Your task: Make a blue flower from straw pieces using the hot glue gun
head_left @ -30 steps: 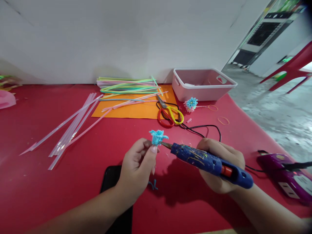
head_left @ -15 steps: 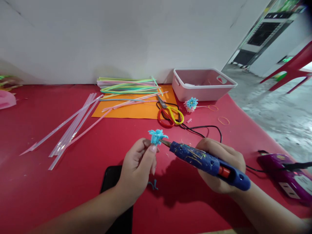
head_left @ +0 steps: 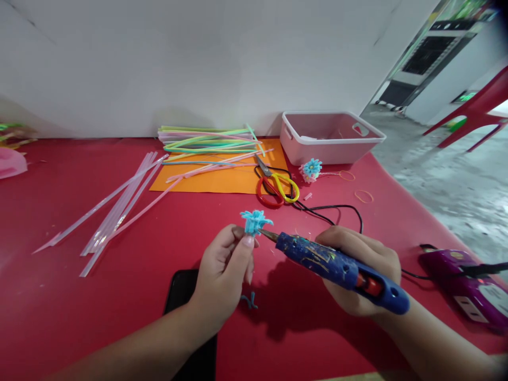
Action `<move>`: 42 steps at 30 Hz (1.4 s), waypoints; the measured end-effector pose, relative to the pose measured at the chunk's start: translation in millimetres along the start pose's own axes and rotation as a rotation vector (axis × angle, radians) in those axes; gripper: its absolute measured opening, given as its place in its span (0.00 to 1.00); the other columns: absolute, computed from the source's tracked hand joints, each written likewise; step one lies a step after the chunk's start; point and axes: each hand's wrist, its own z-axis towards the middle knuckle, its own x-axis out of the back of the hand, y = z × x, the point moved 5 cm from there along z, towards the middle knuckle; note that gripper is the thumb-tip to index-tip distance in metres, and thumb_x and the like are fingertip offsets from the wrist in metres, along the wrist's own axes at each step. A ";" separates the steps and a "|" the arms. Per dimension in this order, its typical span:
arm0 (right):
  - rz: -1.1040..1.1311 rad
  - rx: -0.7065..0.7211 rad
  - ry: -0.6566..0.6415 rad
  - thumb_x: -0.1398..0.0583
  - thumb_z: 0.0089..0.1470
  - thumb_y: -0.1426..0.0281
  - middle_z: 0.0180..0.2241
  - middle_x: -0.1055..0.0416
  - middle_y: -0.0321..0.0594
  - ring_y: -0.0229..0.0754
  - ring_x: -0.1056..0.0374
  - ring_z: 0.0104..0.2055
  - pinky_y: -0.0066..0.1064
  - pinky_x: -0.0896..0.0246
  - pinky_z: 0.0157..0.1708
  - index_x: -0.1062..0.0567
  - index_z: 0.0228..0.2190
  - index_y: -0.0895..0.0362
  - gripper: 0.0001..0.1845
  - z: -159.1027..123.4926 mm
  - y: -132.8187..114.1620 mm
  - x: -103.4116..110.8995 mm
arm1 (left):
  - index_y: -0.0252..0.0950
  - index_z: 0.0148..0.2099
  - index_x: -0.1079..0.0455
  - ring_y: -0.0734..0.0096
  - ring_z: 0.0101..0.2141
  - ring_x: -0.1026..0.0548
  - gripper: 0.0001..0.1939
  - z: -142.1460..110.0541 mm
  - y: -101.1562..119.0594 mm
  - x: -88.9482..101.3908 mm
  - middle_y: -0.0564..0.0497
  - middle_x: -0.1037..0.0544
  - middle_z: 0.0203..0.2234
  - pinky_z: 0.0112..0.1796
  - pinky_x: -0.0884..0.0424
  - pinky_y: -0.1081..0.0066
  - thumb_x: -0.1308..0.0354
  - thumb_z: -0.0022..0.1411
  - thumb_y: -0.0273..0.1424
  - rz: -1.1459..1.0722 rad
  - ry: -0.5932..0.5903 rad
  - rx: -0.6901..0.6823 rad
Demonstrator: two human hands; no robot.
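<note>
Between the thumb and fingers of my left hand [head_left: 226, 270] is a small light-blue pipe-cleaner flower [head_left: 254, 223], petals spread at the top. My right hand [head_left: 357, 264] is wrapped round a blue hot glue gun [head_left: 317, 256] marked with dried glue. Its metal nozzle points left and meets the flower's lower right side. Below my left hand, short blue pipe-cleaner scraps [head_left: 250, 301] lie on the red tabletop [head_left: 130, 307]. A black phone [head_left: 184, 288] is partly hidden under my left forearm.
Scissors [head_left: 278, 185] and pipe cleaners [head_left: 210, 143] rest on orange paper [head_left: 222, 182]. Clear glue sticks [head_left: 119, 206] lie left. At the back right are a pink basket [head_left: 329, 151] and a blue-and-pink flower [head_left: 311, 169]. A purple power strip [head_left: 464, 288] and black cord [head_left: 333, 206] lie right.
The flower and the glue gun's nozzle have shifted slightly left. The red part inside the glue gun's rear opening has changed position. Both hands keep their hold.
</note>
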 end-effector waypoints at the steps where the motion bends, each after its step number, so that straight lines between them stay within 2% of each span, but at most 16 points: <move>1: -0.002 -0.004 0.000 0.43 0.48 0.70 0.24 0.32 0.35 0.36 0.36 0.21 0.28 0.40 0.22 0.33 0.34 0.54 0.08 -0.1 0.5 0.1 | 0.38 0.33 0.35 0.79 0.17 0.38 0.11 0.2 0.3 -0.1 0.62 0.37 0.12 0.23 0.38 0.77 0.47 0.69 0.33 0.000 0.001 -0.001; 6: -0.005 -0.026 -0.014 0.43 0.49 0.70 0.23 0.35 0.34 0.36 0.40 0.21 0.29 0.44 0.20 0.34 0.31 0.54 0.05 -1.0 1.9 -0.4 | 0.38 0.32 0.35 0.79 0.17 0.38 0.11 0.7 1.1 -0.7 0.62 0.37 0.12 0.23 0.39 0.77 0.47 0.69 0.33 -0.003 -0.003 0.000; 14: 0.003 -0.018 -0.012 0.43 0.48 0.70 0.22 0.37 0.34 0.35 0.42 0.20 0.29 0.46 0.20 0.36 0.29 0.54 0.04 -2.4 4.9 -1.8 | 0.38 0.33 0.35 0.79 0.17 0.38 0.10 0.0 0.7 0.3 0.62 0.37 0.12 0.23 0.38 0.77 0.47 0.69 0.34 -0.004 0.004 0.001; 21: 0.023 0.044 0.009 0.43 0.48 0.70 0.28 0.28 0.39 0.39 0.31 0.26 0.29 0.34 0.26 0.31 0.38 0.55 0.12 1.2 2.3 0.2 | 0.38 0.32 0.35 0.79 0.17 0.38 0.11 -1.0 -0.6 0.8 0.62 0.38 0.11 0.23 0.38 0.77 0.46 0.68 0.34 -0.004 0.028 0.027; 29: -0.016 -0.025 -0.019 0.43 0.48 0.70 0.24 0.31 0.36 0.37 0.36 0.21 0.29 0.39 0.22 0.33 0.33 0.53 0.07 1.8 1.7 1.2 | 0.38 0.32 0.36 0.79 0.17 0.38 0.12 -1.3 0.5 0.1 0.62 0.37 0.12 0.23 0.39 0.77 0.46 0.69 0.36 -0.007 0.019 0.038; 42: -0.086 -0.025 -0.006 0.44 0.48 0.70 0.21 0.34 0.34 0.37 0.37 0.19 0.29 0.44 0.19 0.34 0.30 0.53 0.04 1.8 1.6 0.3 | 0.38 0.32 0.36 0.79 0.17 0.38 0.12 -1.0 -0.5 0.1 0.62 0.38 0.12 0.23 0.39 0.76 0.47 0.69 0.35 -0.021 0.003 0.040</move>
